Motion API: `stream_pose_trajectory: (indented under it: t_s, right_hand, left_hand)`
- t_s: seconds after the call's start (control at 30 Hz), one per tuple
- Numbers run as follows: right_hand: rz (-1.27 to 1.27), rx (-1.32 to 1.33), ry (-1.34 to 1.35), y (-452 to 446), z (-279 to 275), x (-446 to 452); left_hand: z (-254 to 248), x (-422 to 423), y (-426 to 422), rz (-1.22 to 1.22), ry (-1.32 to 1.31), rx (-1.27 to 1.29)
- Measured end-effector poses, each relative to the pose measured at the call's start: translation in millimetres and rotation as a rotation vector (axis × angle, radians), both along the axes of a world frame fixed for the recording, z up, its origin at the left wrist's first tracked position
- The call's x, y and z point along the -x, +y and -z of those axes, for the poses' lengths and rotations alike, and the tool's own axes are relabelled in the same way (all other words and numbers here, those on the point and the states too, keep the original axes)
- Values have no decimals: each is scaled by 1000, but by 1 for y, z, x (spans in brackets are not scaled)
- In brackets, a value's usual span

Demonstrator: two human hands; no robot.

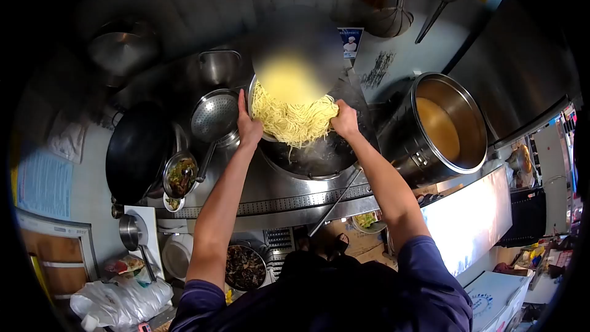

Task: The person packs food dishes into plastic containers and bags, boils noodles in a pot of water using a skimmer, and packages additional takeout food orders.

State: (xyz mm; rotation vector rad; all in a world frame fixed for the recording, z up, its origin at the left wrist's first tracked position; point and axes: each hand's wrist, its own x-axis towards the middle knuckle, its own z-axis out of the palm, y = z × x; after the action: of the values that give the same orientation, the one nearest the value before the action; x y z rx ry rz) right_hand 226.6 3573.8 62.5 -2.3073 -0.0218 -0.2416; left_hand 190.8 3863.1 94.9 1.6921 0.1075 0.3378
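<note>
Noodles [295, 122] — pale yellow, loosely tangled, upper part blurred — heaped in a tilted bowl [251, 90] above the wok [324, 161]. Judged early: bulk in bowl, only front strands past its rim. Left hand [249, 128], right hand [345, 119]: grips closed on opposite sides of bowl, right contact partly hidden. Strainer [213, 115] beside left.

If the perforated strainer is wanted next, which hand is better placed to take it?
Probably the left hand: it is beside the perforated strainer, while the right hand is across the noodles from it. Both look occupied at the noodles, so the left would need freeing first.
</note>
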Motion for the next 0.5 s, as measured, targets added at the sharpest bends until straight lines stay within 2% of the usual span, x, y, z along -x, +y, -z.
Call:
stream_pose_trajectory:
  t_s: [0.1,0.17,0.23,0.27,0.3,0.33,0.37,0.43,0.47,0.5]
  right_hand:
    - [28,23,86,-2,9,-12]
    - [38,190,206,4,3,-18]
    - [-26,212,278,18,15,-32]
    - [-59,149,244,32,16,-38]
    - [-117,-4,209,48,-7,-31]
    - [-270,43,-13,60,19,-50]
    - [-268,39,-12,76,15,-54]
    - [27,-8,27,104,-7,-56]
    - [24,-9,25,103,-19,-58]
    - [10,18,131,101,-25,-62]
  left_hand:
    - [8,-12,-2,-32,-79,-75]
    - [3,-15,-7,-29,-136,-153]
    - [-10,-11,-22,-63,-123,-389]
    - [-15,-12,-26,-55,-120,-386]
    - [-20,-14,-30,-52,-121,-388]
    - [-26,-15,-35,-36,-171,-409]
    - [-30,-16,-39,-19,-220,-430]
    - [-34,-21,-46,21,-246,-451]
    - [-38,-17,-52,30,-214,-520]
    - [-37,-17,-55,23,-139,-564]
